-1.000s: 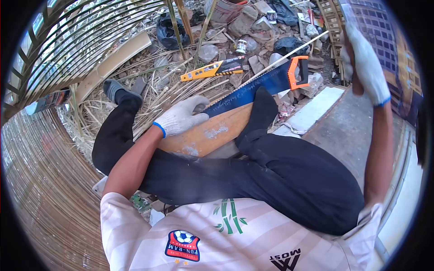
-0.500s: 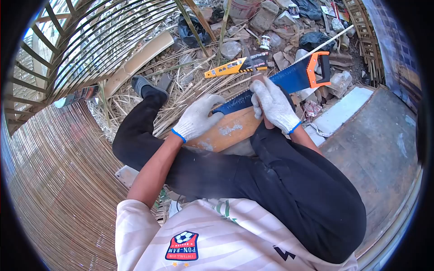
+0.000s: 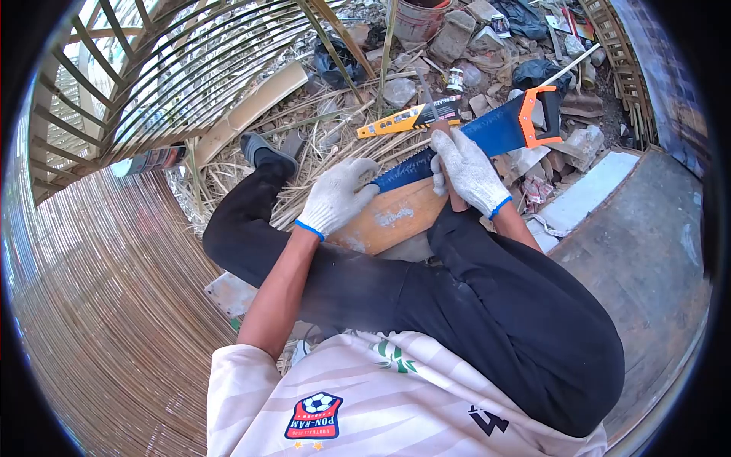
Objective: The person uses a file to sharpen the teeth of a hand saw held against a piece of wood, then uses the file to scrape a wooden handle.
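Wooden board across lap: left hand pressing it flat; right hand, newly lowered, closed around a tool beside blue saw.

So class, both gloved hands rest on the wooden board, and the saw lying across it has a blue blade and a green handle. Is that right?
Not quite: the head view shows the saw has an orange handle, not green. The rest stands: its blade is blue, and the gloved left hand and right hand rest at the wooden board.

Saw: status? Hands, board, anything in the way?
Left hand flat on board. Right hand grips a stick upright on it. Saw lies across the board. Nothing blocking.
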`<control>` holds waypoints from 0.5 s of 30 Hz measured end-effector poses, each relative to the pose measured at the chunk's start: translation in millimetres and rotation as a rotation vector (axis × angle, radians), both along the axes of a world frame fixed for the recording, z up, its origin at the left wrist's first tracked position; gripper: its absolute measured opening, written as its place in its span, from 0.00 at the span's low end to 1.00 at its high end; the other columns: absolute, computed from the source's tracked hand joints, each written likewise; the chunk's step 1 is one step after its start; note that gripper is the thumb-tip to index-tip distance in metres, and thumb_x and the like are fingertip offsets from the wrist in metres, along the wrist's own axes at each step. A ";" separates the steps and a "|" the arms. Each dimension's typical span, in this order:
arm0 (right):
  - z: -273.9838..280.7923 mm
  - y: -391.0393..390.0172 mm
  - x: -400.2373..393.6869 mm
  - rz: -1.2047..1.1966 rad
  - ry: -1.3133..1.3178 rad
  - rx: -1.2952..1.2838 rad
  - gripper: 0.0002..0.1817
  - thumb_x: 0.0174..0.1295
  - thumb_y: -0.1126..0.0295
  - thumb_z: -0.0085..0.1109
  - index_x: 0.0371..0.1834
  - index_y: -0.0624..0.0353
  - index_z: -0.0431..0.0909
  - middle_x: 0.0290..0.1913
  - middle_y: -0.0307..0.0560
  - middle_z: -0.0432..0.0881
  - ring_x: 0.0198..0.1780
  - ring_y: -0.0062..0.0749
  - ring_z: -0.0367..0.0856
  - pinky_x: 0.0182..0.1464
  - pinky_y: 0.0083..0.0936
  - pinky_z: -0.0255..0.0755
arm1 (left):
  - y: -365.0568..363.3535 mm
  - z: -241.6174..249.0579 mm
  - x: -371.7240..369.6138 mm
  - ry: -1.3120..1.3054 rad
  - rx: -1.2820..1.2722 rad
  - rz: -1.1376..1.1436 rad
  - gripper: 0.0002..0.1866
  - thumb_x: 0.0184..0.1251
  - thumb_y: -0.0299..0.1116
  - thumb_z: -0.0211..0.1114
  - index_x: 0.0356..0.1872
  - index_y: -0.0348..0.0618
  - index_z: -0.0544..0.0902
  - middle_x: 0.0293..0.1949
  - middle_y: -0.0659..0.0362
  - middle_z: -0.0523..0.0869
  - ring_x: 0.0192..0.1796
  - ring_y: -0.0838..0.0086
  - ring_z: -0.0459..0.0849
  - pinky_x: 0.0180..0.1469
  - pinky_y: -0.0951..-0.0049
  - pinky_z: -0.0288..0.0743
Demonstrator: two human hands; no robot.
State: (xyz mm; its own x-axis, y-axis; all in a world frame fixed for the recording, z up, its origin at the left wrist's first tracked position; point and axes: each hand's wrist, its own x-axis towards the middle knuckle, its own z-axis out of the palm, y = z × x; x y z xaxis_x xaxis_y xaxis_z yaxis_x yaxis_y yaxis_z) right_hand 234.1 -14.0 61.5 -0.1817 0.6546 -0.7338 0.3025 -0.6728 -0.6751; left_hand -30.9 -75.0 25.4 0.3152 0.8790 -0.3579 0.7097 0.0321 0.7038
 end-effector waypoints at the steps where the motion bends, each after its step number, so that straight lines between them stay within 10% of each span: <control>1: 2.0 0.1 -1.1 0.017 -0.025 0.000 0.24 0.84 0.48 0.52 0.53 0.64 0.75 0.33 0.45 0.84 0.25 0.27 0.83 0.31 0.29 0.80 | -0.7 0.8 -0.3 0.019 0.039 0.022 0.20 0.72 0.40 0.70 0.60 0.42 0.86 0.54 0.45 0.89 0.57 0.49 0.88 0.63 0.53 0.80; 7: 0.5 0.5 0.1 0.082 -0.065 0.031 0.29 0.84 0.46 0.49 0.60 0.67 0.76 0.42 0.52 0.90 0.26 0.26 0.85 0.31 0.29 0.82 | 9.1 108.5 5.0 -0.328 0.185 0.554 0.13 0.79 0.29 0.64 0.57 0.37 0.88 0.55 0.54 0.91 0.59 0.68 0.88 0.66 0.68 0.79; 15: 10.1 2.0 -4.2 0.057 -0.059 -0.007 0.28 0.83 0.47 0.52 0.59 0.68 0.77 0.42 0.48 0.89 0.29 0.27 0.87 0.34 0.29 0.85 | -11.9 320.6 0.8 -0.960 1.487 0.287 0.18 0.78 0.65 0.63 0.55 0.74 0.91 0.50 0.79 0.88 0.62 0.86 0.79 0.78 0.65 0.62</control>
